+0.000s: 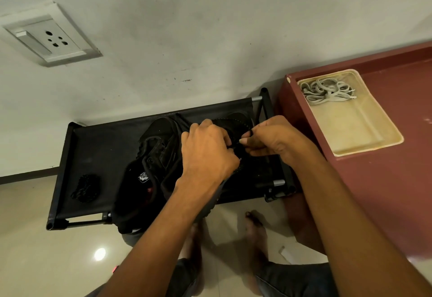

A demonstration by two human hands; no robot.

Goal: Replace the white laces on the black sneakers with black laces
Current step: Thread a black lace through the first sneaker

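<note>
A person's bare feet (254,229) stand on a pale tiled floor (46,261), nearest the camera, just in front of a low black fabric shoe rack (98,147). Two forearms reach over the rack.

On the rack lie two black sneakers. The near-left sneaker (145,168) hangs partly over the rack's front edge; a small white logo shows on its tongue, too small to read. The second sneaker (236,123) is mostly hidden under the hands.

The left hand (208,154) rests on that second sneaker, fingers curled down onto its upper; its fingertips cannot be seen. The right hand (275,140) pinches a black lace (243,141) between thumb and finger, with a loop round one fingertip. Black on black makes the lace's path hard to trace.

A spare bundle of black laces (86,188) sits at the rack's left end.

Right of the rack stands a maroon worktop (385,179), cut off by the frame, holding a cream tray (364,133) with the white laces (327,92) piled in its far corner.

Behind the rack, a white wall (187,16) carries a socket plate (49,37) with one switch.
</note>
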